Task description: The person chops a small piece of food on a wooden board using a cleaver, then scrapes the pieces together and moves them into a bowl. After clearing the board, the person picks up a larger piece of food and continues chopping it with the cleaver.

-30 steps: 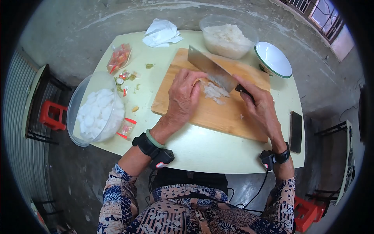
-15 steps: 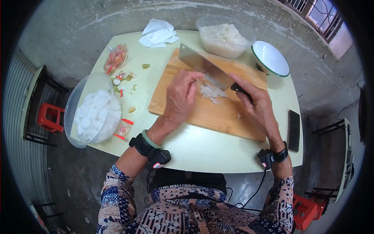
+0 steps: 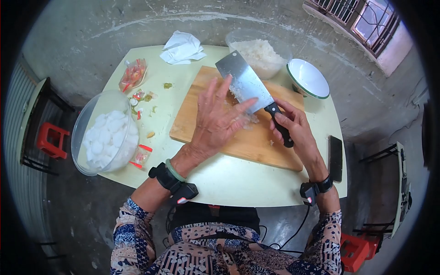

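A cleaver (image 3: 246,79) is in my right hand (image 3: 297,130), whose fingers close around its black handle. The broad blade lies tilted flat-side up over the wooden cutting board (image 3: 270,153), with white shreds stuck to its face. My left hand (image 3: 215,114) is open, fingers spread, its fingertips right at the blade. Partly hidden under that hand and the blade, finely chopped white food (image 3: 250,120) lies on the board.
A clear bowl of round white pieces (image 3: 107,140) stands at the left table edge. Behind the board are a tub of shredded white food (image 3: 259,55) and an enamel bowl (image 3: 309,78). Small packets (image 3: 133,75), crumpled paper (image 3: 182,47) and a phone (image 3: 335,158) lie around.
The cleaver has turned from edge-down to showing its flat face. My left hand has gone from curled fingers to spread ones beside the blade. The view has shifted slightly.
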`<state>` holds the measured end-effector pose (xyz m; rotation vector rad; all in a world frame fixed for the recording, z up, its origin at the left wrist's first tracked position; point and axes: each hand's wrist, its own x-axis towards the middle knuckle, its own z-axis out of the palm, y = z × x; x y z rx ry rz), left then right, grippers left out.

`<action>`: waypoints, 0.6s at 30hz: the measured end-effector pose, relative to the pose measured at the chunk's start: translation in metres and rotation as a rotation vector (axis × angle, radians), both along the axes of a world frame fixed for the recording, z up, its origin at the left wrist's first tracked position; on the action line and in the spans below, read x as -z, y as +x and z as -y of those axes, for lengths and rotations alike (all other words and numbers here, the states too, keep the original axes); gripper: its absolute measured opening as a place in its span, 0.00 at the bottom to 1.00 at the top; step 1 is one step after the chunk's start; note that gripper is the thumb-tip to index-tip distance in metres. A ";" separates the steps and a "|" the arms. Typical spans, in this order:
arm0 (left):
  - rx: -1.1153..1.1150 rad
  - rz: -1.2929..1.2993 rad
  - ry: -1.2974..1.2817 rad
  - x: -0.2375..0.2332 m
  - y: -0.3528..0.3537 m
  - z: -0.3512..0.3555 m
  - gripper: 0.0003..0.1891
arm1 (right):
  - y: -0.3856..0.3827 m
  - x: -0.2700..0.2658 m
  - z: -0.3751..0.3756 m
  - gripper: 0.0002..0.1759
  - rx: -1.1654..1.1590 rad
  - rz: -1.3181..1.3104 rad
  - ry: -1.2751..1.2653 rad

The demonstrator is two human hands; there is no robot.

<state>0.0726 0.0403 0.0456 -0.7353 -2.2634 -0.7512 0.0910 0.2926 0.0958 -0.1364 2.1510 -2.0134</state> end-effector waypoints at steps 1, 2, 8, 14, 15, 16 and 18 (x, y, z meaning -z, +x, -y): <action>0.008 0.010 -0.100 -0.001 0.005 -0.002 0.24 | 0.005 -0.002 0.001 0.29 0.005 0.010 -0.036; 0.016 0.019 -0.200 -0.002 0.008 -0.004 0.25 | 0.010 -0.004 0.001 0.30 0.011 0.021 -0.071; 0.048 0.076 -0.277 0.006 0.013 -0.012 0.30 | 0.041 -0.010 -0.003 0.29 0.075 0.092 -0.145; 0.011 0.087 -0.243 0.008 0.010 -0.011 0.30 | 0.073 -0.018 -0.009 0.30 0.077 0.181 -0.160; 0.012 0.088 -0.239 0.010 0.009 -0.010 0.30 | 0.077 -0.016 -0.013 0.30 0.082 0.179 -0.158; 0.001 0.093 -0.220 0.011 0.008 -0.010 0.30 | 0.081 -0.017 -0.016 0.30 0.084 0.180 -0.155; -0.006 0.101 -0.196 0.013 0.005 -0.009 0.31 | 0.091 -0.021 -0.023 0.31 0.063 0.165 -0.132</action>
